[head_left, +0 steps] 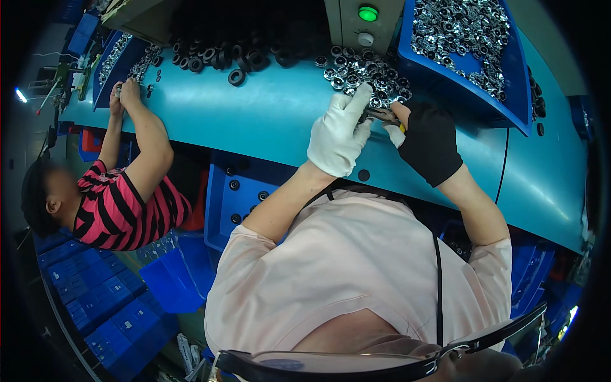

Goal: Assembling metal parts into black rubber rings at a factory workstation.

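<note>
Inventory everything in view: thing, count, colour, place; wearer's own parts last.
workbench: one, teal, across middle
metal parts: many, silver, upper centre
right bin: one, blue, upper right
rings: many, black, upper left
indicator light: one, green, top centre
pliers: one, metal, yellow-handled, upper centre
lower bin: one, blue, below workbench
crates: several, blue, lower left
co-worker: one, pink-and-black stripes, left
eyeglasses: one pair, black, bottom edge
shirt: one, pale pink, lower centre
left grip: one, white-gloved, by metal parts
right grip: one, black-gloved, on pliers

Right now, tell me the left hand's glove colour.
The left hand wears a white glove, shown in head view.
</note>
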A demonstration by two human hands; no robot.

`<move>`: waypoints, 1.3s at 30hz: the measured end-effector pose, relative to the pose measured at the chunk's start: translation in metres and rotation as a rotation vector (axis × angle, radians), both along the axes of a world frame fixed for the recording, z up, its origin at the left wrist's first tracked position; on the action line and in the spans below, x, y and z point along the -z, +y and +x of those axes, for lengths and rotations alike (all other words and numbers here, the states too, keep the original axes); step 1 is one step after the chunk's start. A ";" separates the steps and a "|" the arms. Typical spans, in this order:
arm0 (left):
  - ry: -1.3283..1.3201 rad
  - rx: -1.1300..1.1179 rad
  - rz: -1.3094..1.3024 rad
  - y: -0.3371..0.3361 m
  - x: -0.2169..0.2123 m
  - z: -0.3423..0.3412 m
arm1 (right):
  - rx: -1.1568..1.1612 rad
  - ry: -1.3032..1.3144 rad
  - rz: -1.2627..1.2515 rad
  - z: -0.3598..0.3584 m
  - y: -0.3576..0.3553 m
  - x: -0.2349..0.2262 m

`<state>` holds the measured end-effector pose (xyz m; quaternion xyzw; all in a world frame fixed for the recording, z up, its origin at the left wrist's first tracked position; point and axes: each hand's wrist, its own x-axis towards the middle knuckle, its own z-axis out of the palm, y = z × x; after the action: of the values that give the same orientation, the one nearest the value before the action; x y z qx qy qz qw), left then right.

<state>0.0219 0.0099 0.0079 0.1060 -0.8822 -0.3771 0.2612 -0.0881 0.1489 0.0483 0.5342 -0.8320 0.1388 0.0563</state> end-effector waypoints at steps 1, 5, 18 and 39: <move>-0.011 0.021 0.031 -0.001 0.002 0.000 | 0.011 -0.013 0.052 0.000 0.000 0.000; -0.025 0.161 -0.031 -0.011 -0.006 -0.003 | -0.064 0.009 0.120 -0.002 0.005 0.005; -0.138 0.421 1.352 -0.020 -0.011 0.003 | -0.122 -0.746 -0.214 -0.002 0.012 0.028; 0.444 0.138 1.035 0.002 -0.010 0.000 | 0.169 -1.736 -0.181 0.016 0.000 0.011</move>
<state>0.0216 0.0117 0.0181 0.0804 -0.5111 -0.7899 0.3292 -0.0722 0.1485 0.0377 0.1700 -0.6036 0.5572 -0.5443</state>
